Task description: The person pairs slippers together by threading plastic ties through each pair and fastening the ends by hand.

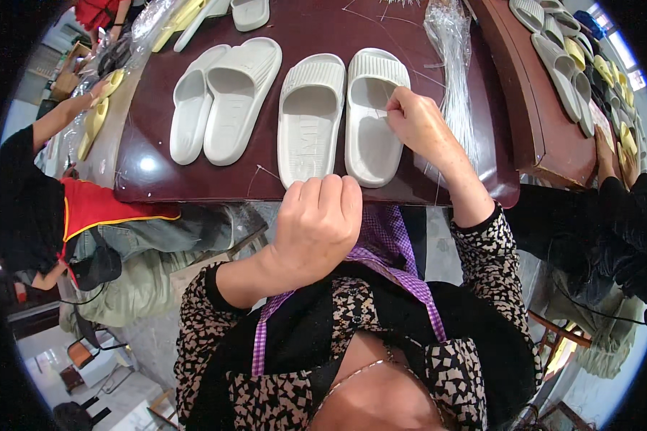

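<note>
Two pale grey slide slippers lie side by side in front of me on the dark red table, soles down and toes pointing away. My left hand point(320, 219) is closed, with its curled fingers at the heel of the left slipper point(311, 108). Whatever is inside those fingers is hidden. At the right slipper point(374, 144), my right hand point(424, 129) is closed in a pinch over the right edge, just behind the ribbed strap. What the fingertips pinch is too small to make out.
Another grey slipper pair point(230, 108) overlaps to the left on the table point(147, 136). A bundle of clear ties point(456, 86) lies at the right. Beyond a raised wooden edge point(532, 100) are more slippers point(564, 75). Co-workers sit on both sides; yellow slippers point(93, 129) are at the left.
</note>
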`<act>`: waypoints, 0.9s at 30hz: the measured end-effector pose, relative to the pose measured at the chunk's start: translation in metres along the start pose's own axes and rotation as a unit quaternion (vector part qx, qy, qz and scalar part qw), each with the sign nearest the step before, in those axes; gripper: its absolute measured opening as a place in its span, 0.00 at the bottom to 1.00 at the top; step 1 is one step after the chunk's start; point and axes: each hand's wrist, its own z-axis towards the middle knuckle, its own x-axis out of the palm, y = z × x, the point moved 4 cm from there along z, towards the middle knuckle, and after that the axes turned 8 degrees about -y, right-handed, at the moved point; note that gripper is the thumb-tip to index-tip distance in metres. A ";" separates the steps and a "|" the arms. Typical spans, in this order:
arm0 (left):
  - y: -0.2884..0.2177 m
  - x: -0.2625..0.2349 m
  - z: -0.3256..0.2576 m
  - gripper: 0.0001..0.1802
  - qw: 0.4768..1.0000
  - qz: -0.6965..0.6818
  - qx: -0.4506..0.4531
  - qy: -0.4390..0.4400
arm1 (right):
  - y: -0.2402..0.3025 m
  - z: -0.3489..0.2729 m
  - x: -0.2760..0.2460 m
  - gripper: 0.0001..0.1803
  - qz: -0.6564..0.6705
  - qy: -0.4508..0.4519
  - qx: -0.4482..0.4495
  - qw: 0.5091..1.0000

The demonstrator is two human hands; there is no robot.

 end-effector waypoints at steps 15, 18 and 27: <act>0.020 0.026 0.005 0.04 0.998 -0.053 -0.001 0.022 | 0.001 0.003 0.002 0.06 -0.027 -0.001 -0.031 0.999; 0.032 0.046 0.005 0.04 0.993 -0.098 -0.030 0.058 | -0.002 0.003 0.004 0.06 -0.072 -0.006 -0.021 0.997; 0.069 0.089 0.016 0.06 0.987 -0.123 -0.089 0.050 | 0.010 0.002 0.002 0.06 -0.136 -0.013 -0.035 0.990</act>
